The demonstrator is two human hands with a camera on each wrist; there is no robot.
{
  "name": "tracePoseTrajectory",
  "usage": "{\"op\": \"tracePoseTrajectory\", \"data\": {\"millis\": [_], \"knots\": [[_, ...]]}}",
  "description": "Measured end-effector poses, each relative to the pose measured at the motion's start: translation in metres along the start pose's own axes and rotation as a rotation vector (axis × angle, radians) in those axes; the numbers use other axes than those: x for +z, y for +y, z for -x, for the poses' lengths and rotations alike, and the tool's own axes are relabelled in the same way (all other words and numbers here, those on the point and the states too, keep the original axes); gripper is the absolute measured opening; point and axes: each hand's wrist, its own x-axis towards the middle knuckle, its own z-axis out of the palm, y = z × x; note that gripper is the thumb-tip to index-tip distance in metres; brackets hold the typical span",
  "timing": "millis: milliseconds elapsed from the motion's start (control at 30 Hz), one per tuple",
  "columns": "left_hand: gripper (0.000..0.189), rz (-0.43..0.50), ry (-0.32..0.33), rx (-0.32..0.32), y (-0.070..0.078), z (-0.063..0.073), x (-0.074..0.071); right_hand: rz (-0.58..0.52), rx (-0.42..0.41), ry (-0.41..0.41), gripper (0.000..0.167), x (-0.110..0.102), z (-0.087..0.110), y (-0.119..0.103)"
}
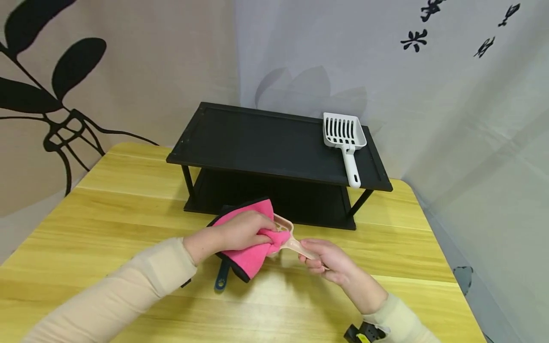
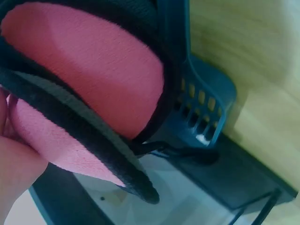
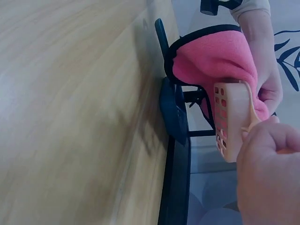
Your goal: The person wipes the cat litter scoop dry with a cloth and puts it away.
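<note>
Left hand (image 1: 244,231), back uppermost, pinches the pink cloth (image 1: 253,261) against the peach scoop (image 3: 238,110); right hand (image 1: 329,263), angled inward, grips its handle, above the bench (image 1: 266,317) between left and right edges.

There are 3 scoops (image 1: 351,166) (image 1: 298,246) (image 1: 221,277), 1 cloth (image 1: 253,261), 1 rack (image 1: 266,143) with 2 shelves (image 1: 240,136) (image 1: 304,205), 1 table (image 1: 128,205), 2 hands (image 1: 246,232) (image 1: 329,262) and 2 sleeves (image 1: 124,286) (image 1: 399,319).

Head view faces forward and down over the table (image 1: 107,214) — farthest off; left-wrist view looks closely onto the pink cloth (image 2: 103,65); right-wrist view lies sideways, near — both wrists share cloth and blue scoop (image 3: 170,112).
</note>
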Motion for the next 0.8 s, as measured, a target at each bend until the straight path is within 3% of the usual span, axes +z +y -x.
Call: {"op": "tracePoseTrajectory", "data": {"millis": [133, 267, 567, 800], "knots": [[0.008, -0.083, -0.022, 0.02, 0.003, 0.001, -0.004, 0.003, -0.01, -0.021, 0.025, 0.0, 0.002, -0.003], [0.01, -0.156, 0.005, 0.035, 0.006, 0.003, -0.007, 0.029, -0.029, -0.029, 0.024, -0.002, 0.005, -0.006], [0.009, -0.325, 0.182, 0.072, 0.001, 0.013, -0.021, 0.103, -0.074, -0.019, 0.023, -0.007, 0.012, -0.014], [0.014, -0.252, 0.291, -0.002, -0.011, 0.018, -0.036, 0.218, -0.08, 0.073, 0.02, -0.011, 0.015, -0.016]]}}
